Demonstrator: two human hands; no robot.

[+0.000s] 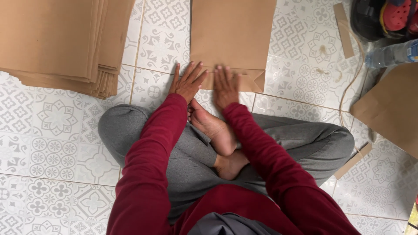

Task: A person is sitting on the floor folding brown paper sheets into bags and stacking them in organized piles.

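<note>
Hands side by side, left hand and right hand flat, fingers spread, on brown paper bag's folded bottom edge

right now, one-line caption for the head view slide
Both hands, left hand and right hand, press flat on a folded brown paper sheet on patterned tile floor.

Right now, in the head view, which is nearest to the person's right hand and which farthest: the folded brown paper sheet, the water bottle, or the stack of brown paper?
From the right hand:
1. Folded brown paper sheet, under the palm.
2. Stack of brown paper, upper left.
3. Water bottle, far right edge.
</note>
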